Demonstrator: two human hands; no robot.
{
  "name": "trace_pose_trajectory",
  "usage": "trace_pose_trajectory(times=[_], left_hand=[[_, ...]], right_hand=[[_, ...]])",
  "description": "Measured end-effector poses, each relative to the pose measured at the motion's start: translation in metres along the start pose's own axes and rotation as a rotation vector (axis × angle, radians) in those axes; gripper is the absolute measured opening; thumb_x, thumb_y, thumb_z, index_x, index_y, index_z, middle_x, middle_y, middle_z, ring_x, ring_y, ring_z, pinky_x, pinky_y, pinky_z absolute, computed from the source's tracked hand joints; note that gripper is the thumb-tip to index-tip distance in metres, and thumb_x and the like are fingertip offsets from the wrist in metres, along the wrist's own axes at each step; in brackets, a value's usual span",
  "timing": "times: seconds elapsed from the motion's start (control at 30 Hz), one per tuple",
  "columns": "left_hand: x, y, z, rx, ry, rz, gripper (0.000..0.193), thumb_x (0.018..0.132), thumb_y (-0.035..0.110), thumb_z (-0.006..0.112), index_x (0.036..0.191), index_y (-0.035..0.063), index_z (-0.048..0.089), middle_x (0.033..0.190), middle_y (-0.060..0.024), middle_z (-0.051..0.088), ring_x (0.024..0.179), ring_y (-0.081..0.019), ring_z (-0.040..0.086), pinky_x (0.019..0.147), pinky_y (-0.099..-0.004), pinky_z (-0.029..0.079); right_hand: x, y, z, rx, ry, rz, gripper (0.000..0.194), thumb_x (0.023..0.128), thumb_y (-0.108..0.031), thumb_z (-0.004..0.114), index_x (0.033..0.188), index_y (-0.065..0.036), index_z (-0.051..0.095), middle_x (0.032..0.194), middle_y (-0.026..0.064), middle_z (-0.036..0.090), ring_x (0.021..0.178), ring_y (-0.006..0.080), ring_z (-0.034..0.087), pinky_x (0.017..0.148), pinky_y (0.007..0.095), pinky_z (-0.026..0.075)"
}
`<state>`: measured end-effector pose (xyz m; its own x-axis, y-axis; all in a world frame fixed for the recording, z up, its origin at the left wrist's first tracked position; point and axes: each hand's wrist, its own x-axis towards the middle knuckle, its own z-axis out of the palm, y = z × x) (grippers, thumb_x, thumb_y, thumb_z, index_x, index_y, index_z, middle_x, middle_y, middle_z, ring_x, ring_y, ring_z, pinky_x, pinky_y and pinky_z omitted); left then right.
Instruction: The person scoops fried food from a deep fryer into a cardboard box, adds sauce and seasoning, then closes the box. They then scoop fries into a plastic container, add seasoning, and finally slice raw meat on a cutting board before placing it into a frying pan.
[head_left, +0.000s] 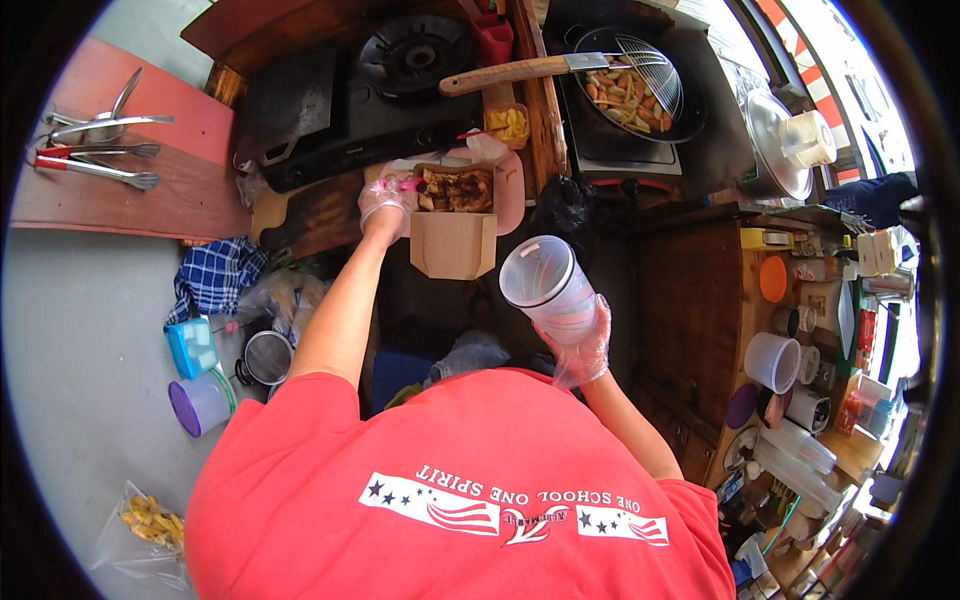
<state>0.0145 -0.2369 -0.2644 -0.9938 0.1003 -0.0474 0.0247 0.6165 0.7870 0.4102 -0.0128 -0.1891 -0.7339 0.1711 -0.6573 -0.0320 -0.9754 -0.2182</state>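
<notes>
My left hand (386, 201), in a clear plastic glove, grips a pink-handled utensil whose tip reaches the left side of an open cardboard food box (453, 244). Browned food with dark sauce (459, 189) fills the box, which rests on a pink tray (512, 196). To the right, my right hand (589, 349), gloved too, holds a tall translucent plastic cup (551, 289) with coloured streaks and a dark rim, tilted with its mouth towards the box. The cup's contents cannot be made out.
Behind the box stands a black gas stove (360, 112). A wooden-handled wire skimmer (517, 73) lies over a pan of frying pieces (626, 94). Metal tongs (97, 169) lie on the red table at left. Containers, including a white tub (772, 363), crowd the right-hand shelf.
</notes>
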Motion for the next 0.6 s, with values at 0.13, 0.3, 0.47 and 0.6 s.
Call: trace_pose_trajectory(times=[0.13,0.3,0.47,0.6], left_hand=[[0.016,0.001,-0.001,0.030,-0.023,0.251,0.026,0.102,0.022,0.064,0.105,-0.0023,0.071,0.097,-0.0231,0.072,0.092,-0.0382,0.071,0.082,-0.0453,0.055],[0.008,0.005,-0.011,0.289,-0.046,0.157,0.023,0.103,0.023,0.063,0.105,0.0004,0.069,0.094,-0.0182,0.070,0.088,-0.0323,0.070,0.077,-0.0428,0.055],[0.003,-0.024,0.024,0.126,0.012,0.375,0.016,0.106,0.016,0.059,0.101,0.0021,0.065,0.077,-0.0066,0.064,0.062,-0.0156,0.062,0.055,-0.0312,0.050],[0.008,-0.023,0.027,-0.393,-0.030,-0.233,0.013,0.105,0.015,0.061,0.099,0.0048,0.061,0.076,-0.0040,0.062,0.059,-0.0148,0.059,0.051,-0.0302,0.047]], right_hand=[[0.006,0.000,0.000,-0.003,0.008,0.011,0.077,0.090,-0.068,0.060,0.147,-0.016,0.054,0.146,0.0126,0.058,0.132,0.0374,0.058,0.106,0.0548,0.052],[0.015,0.002,0.006,-0.007,-0.015,0.032,0.078,0.090,-0.069,0.059,0.147,-0.016,0.053,0.146,0.0130,0.058,0.131,0.0381,0.059,0.105,0.0547,0.053],[0.026,0.003,0.014,0.025,-0.063,0.108,0.078,0.090,-0.068,0.059,0.148,-0.016,0.052,0.147,0.0127,0.058,0.132,0.0383,0.058,0.106,0.0551,0.052],[0.039,0.005,0.025,-0.024,0.040,0.124,0.079,0.089,-0.068,0.060,0.149,-0.016,0.052,0.148,0.0141,0.057,0.131,0.0389,0.059,0.103,0.0540,0.055]])
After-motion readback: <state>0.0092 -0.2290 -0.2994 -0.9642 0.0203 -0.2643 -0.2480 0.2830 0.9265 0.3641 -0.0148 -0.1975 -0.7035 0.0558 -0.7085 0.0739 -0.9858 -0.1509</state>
